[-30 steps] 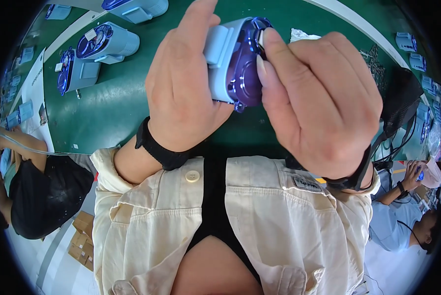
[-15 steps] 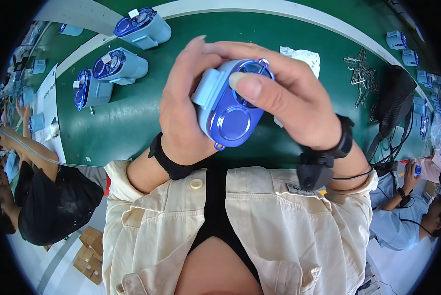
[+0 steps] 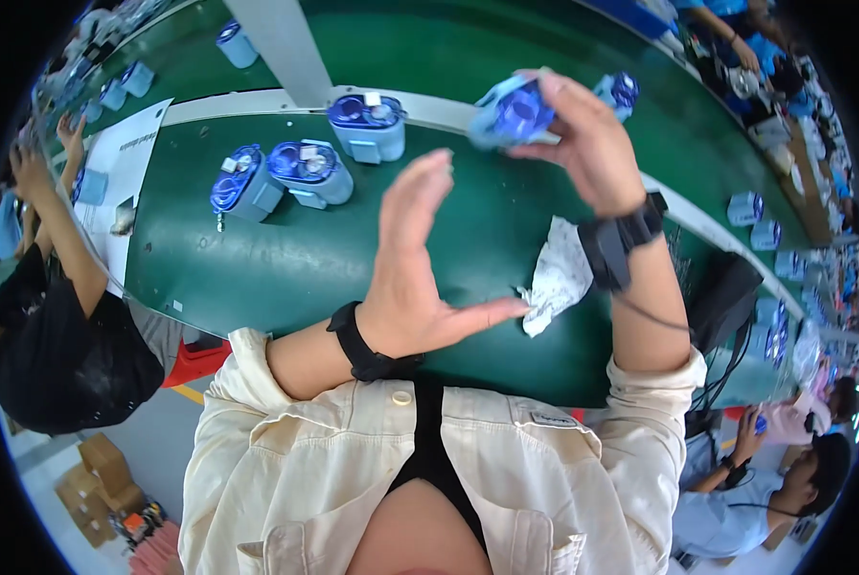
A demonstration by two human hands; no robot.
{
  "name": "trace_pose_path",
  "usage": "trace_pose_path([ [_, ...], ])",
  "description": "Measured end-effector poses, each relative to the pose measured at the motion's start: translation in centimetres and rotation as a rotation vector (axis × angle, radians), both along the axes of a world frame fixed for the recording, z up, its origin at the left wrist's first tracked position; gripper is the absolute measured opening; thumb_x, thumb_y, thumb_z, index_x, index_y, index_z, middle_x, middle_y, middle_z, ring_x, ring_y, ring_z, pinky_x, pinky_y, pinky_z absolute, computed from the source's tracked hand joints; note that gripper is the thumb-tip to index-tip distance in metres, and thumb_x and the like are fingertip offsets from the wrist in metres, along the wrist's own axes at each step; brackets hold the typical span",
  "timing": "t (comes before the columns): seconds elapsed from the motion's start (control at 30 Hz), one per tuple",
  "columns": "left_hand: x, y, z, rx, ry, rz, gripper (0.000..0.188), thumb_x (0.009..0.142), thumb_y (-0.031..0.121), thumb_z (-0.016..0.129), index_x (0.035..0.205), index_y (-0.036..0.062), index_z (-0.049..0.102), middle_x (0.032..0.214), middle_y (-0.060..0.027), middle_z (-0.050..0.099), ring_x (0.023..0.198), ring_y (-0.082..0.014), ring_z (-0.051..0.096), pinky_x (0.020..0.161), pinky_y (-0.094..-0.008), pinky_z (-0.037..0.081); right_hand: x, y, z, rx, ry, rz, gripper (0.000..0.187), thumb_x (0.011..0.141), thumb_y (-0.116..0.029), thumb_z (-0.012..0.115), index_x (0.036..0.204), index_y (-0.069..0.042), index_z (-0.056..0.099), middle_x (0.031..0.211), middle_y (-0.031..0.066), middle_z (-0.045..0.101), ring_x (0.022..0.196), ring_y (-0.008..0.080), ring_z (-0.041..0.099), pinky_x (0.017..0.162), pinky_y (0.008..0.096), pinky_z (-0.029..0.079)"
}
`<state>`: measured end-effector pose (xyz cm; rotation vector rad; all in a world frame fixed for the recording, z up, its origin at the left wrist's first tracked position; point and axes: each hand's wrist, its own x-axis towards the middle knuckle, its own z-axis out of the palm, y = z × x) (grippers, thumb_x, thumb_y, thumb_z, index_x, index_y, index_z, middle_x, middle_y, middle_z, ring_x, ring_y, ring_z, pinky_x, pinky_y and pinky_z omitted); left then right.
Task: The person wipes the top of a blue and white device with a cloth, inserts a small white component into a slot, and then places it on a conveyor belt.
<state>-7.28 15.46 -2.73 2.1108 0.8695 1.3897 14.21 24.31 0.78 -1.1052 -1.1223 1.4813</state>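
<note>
Held out at the far side, above the table's far edge, is a light-blue oval plastic case [image 3: 518,113] with a shiny dark-blue lid. My right hand [image 3: 597,144] is closed round one end of it; motion blurs the case. My left hand [image 3: 405,278] is open over the middle of the table, thumb stretched right and fingers pointing away, holding nothing. Below my right wrist lies a crumpled white cloth [image 3: 559,273]. To the left of my hands stand similar cases on the green table: one [image 3: 367,125] by the far edge, another [image 3: 309,172] nearer, and a third [image 3: 247,182] leftmost.
Beyond the pale rail [image 3: 228,105] runs a green surface [image 3: 400,38] carrying more such cases [image 3: 619,94]. A grey post [image 3: 281,48] rises at the far left. A black bag [image 3: 726,292] with cords lies right. People sit at both sides, one in a black shirt [image 3: 75,355].
My right hand has carried the case away and to the far side, out of my left hand. The left hand has let go and spread open. The view has shifted.
</note>
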Motion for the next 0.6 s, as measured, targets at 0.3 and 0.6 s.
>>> trace_pose_path([
  [0.3, 0.5, 0.0, -0.1, 0.018, -0.233, -0.082, 0.097, 0.063, 0.026, 0.088, 0.138, -0.0011, 0.033, 0.134, -0.0269, 0.043, 0.12, -0.0427, 0.046, 0.098, -0.0485, 0.041, 3.6, 12.6, -4.1, 0.544, -1.371, -0.607, 0.031, 0.092, -0.033, 0.06, 0.107, -0.008, 0.071, 0.108, 0.0127, 0.068, 0.095, 0.0319, 0.064, 0.086, 0.0384, 0.05],
  [0.6, 0.5, 0.4, 0.0, 0.122, -0.284, -0.075, 0.093, 0.065, 0.022, 0.087, 0.137, -0.001, 0.034, 0.131, -0.0273, 0.045, 0.117, -0.0422, 0.047, 0.095, -0.048, 0.043, -8.9, 4.0, -1.8, 0.647, -0.647, 0.23, 0.042, 0.081, -0.014, 0.075, 0.12, -0.006, 0.062, 0.113, 0.0083, 0.064, 0.106, 0.0206, 0.061, 0.089, 0.0344, 0.051],
])
